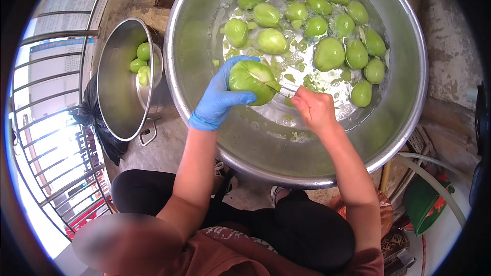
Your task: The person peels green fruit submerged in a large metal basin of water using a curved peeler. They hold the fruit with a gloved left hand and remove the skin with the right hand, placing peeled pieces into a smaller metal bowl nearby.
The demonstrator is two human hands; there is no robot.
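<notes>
My left hand (215,103), in a blue disposable glove, cradles a large, smooth green fruit (251,92) above a wide metal basin (191,84). A pale cut patch runs along the fruit's upper side, with a flap of green skin at its right end. My bare right hand (316,109) grips a thin metal blade tool (282,93), its handle hidden in the fist. The blade's tip touches the fruit's right side by the flap. Several similar green fruits (330,54) sit in shallow water in the basin, among loose green peelings (290,78).
A smaller metal pot (119,84) with 3 green fruits (144,51) stands left of the basin. Beside it lie a black plastic bag (105,122) and metal bars (50,99). At right are a pale hose (433,188) and a green plastic container (425,203).
</notes>
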